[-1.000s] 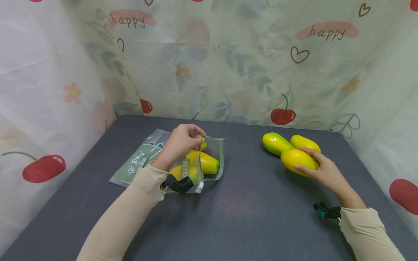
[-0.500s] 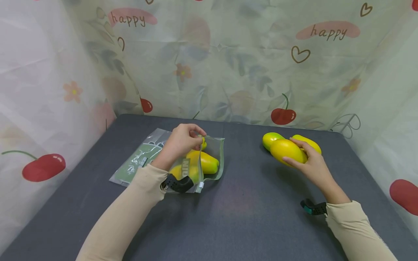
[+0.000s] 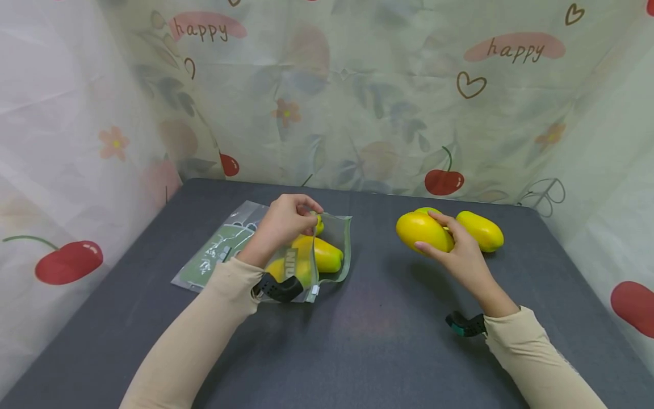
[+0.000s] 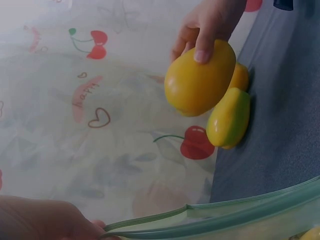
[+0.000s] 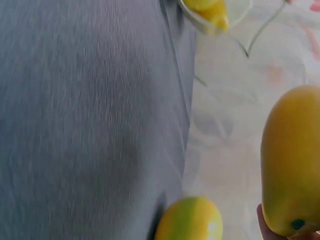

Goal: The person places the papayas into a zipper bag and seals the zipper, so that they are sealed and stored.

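My left hand point(image 3: 288, 220) pinches the upper rim of a clear zip bag point(image 3: 333, 226) with green printing, whose mouth gapes to the right. Inside lie several yellow papayas point(image 3: 327, 255), partly hidden by the printed plastic. My right hand point(image 3: 462, 255) grips another yellow papaya point(image 3: 423, 232), raised above the table. A small dark green nub marks one end of this held papaya point(image 5: 295, 165) in the right wrist view. Two more fruits rest at the back right: a yellow one point(image 3: 480, 230) and a green-yellow one point(image 4: 229, 120), mostly hidden behind the held papaya in the head view.
A dark grey cloth covers the table point(image 3: 368, 346). Patterned curtains point(image 3: 357, 113) enclose its back and sides. The flat end of the bag stretches left across the cloth, and a white slider point(image 3: 314, 291) hangs at its near corner. Thin grey cord point(image 3: 544, 196) lies at the back right corner.
My right hand has lifted the yellow papaya and carried it left, away from the other two fruits. My left hand and the bag have stayed in place.
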Demonstrator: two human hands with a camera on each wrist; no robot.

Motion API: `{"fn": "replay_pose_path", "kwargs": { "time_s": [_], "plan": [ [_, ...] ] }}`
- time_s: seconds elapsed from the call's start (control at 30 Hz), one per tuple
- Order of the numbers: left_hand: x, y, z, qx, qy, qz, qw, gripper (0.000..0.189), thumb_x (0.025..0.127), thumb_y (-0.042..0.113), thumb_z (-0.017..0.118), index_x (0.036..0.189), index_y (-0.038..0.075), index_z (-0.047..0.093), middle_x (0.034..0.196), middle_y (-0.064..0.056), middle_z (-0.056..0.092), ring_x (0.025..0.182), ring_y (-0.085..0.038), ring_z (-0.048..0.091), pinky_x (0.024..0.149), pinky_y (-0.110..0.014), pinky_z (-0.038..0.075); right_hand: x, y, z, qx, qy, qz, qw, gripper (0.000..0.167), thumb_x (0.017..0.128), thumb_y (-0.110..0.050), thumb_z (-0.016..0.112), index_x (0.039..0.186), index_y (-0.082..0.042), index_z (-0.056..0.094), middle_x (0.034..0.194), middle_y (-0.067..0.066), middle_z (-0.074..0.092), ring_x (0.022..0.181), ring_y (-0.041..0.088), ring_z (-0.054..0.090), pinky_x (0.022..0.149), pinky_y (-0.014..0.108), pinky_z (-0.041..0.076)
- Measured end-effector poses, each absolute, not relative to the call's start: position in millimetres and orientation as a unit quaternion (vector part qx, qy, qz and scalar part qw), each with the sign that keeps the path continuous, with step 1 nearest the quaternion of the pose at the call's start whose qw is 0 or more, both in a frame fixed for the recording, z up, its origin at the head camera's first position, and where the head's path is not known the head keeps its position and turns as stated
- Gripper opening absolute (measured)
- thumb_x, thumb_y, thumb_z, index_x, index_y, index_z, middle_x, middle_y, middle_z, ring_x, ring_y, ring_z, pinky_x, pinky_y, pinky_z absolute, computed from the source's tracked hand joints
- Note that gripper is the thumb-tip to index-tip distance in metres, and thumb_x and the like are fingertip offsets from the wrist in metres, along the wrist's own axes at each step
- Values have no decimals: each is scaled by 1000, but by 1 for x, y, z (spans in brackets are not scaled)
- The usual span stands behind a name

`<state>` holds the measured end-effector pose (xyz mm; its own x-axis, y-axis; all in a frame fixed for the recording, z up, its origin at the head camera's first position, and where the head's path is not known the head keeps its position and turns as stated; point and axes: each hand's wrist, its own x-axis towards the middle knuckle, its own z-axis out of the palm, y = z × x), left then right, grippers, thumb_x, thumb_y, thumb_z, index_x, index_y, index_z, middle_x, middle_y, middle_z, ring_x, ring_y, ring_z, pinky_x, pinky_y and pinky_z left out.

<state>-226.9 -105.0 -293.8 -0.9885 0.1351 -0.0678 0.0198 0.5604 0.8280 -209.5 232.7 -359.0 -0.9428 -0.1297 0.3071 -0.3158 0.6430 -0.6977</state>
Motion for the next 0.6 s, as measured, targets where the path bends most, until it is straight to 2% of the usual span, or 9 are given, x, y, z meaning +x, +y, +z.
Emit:
{"fn": "replay_pose_path", "kwargs": {
  "time_s": [0.17,0.4,0.6],
  "plan": [
    [-226,-105,-294,44,881,466,61,18,88,9,59,100,17,69,81,-6,70,82,-30,71,58,-29,47,-211,216,-362,140,-893,414,109,72,85,-38,72,145,-14,43,145,11,46,112,31,51,90,44,41],
    [-226,-103,-294,44,881,467,63,17,88,10,60,101,16,69,82,-7,69,82,-32,70,70,-39,53,-210,193,-364,174,-889,413,94,74,82,-37,75,145,-15,44,145,8,47,117,27,51,92,44,42],
    [-225,-103,-294,47,883,464,60,18,88,10,60,101,17,69,82,-6,70,82,-31,71,64,-35,51,-206,171,-367,213,-886,403,86,71,81,-35,77,142,-16,47,141,5,50,116,24,53,91,42,44]
  ]
}}
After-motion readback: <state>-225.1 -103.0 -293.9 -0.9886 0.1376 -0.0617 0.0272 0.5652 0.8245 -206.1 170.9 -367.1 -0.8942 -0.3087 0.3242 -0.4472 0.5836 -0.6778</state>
